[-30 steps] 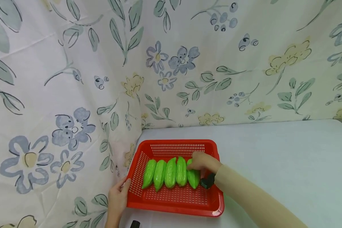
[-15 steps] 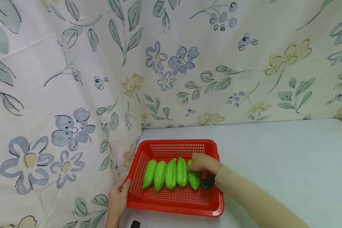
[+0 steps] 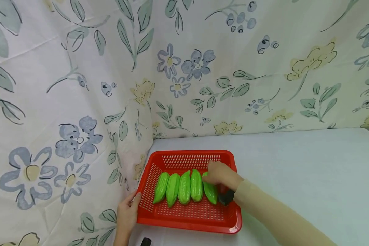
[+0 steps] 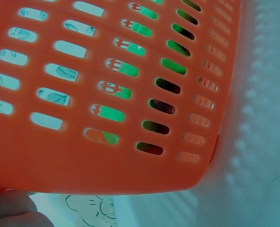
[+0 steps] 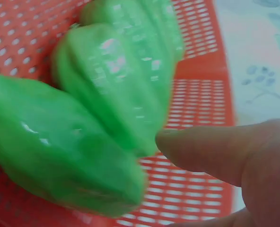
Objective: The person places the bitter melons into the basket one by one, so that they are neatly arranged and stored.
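A red plastic basket (image 3: 190,226) with slotted walls holds a row of several glossy green bitter melons (image 3: 184,188). My left hand (image 3: 127,213) grips the basket's near left corner; in the left wrist view its fingers (image 4: 17,213) show at the rim. My right hand (image 3: 223,175) is inside the basket over the far end of the rightmost bitter melon (image 3: 210,194), partly hiding it. The right wrist view shows a straight finger (image 5: 201,149) at the end of the neighbouring bitter melon (image 5: 116,90), with the nearest bitter melon (image 5: 59,146) lying apart from the fingers.
The basket stands on a pale table (image 3: 295,171), whose surface extends to the right. A floral cloth (image 3: 221,68) hangs behind and along the left side. A small black object (image 3: 146,241) shows at the bottom edge. A dark wrist device (image 3: 226,197) sits under my right wrist.
My right hand has shifted slightly up and right. The near end of the rightmost bitter melon has swung a little right, widening its gap to the neighbour. My left hand stays put.
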{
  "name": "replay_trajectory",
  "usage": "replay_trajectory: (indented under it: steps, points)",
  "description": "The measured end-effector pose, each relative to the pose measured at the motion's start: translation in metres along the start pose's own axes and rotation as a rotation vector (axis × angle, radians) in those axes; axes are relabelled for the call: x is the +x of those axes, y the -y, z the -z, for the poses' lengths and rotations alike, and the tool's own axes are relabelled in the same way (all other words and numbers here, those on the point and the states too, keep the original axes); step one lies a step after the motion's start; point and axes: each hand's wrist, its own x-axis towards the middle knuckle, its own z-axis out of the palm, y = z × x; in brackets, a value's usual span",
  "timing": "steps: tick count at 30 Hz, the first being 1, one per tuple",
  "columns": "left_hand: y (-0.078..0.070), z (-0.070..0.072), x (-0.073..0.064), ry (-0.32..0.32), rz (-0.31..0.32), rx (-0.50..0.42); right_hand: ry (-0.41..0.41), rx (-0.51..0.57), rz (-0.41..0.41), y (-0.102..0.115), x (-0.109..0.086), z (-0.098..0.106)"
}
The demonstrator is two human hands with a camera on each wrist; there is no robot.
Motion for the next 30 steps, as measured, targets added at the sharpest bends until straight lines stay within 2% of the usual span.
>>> replay_trajectory:
  steps: [4, 8, 11, 14, 19, 23, 30]
  points:
    - [0.0, -0.001, 0.0, 0.001, -0.004, 0.001, -0.094, -0.056, 0.073, 0.0, -0.016, 0.025]
    - [-0.001, -0.001, 0.0, -0.001, -0.015, 0.003, -0.163, 0.031, 0.123, -0.009, -0.037, 0.056]
    - [-0.001, -0.002, 0.001, -0.002, -0.019, 0.001, -0.194, 0.11, 0.12, -0.025, -0.052, 0.076]
    - [-0.001, -0.002, 0.001, -0.004, -0.02, 0.002, -0.221, 0.143, 0.106, -0.044, -0.066, 0.09]
    - [-0.001, -0.002, 0.001, 0.0, -0.02, 0.006, -0.223, 0.172, 0.066, -0.077, -0.081, 0.106]
    - [0.002, -0.002, 0.001, -0.022, -0.048, 0.009, -0.218, 0.182, 0.04, -0.101, -0.089, 0.115]
    - [0.006, -0.002, 0.001, -0.044, -0.081, 0.012, -0.185, 0.205, 0.016, -0.121, -0.09, 0.108]
